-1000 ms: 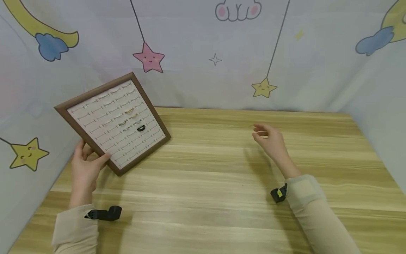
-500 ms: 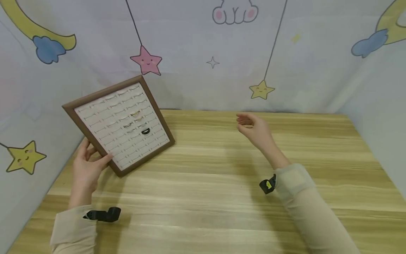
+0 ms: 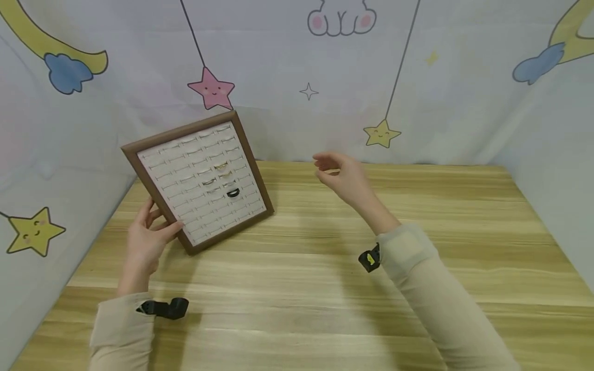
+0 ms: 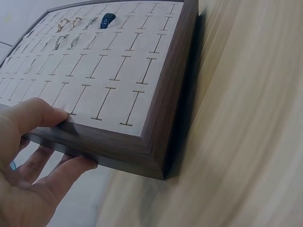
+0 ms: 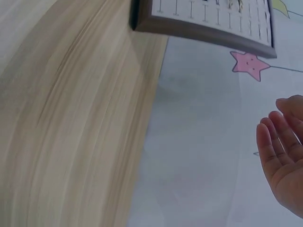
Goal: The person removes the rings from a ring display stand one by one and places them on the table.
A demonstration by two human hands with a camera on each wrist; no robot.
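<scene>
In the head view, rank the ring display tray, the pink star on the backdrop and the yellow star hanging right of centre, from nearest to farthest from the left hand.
From the left hand:
1. Ring display tray, gripped at its lower left edge, so touching.
2. Pink star, on the backdrop above the tray's top corner.
3. Yellow star, on the backdrop right of centre, beyond the raised right hand.

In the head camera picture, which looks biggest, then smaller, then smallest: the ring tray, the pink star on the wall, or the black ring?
1. Ring tray, held by the left hand, looks biggest.
2. Pink star is next, though it is farther away.
3. Black ring in the tray is smallest.
</scene>
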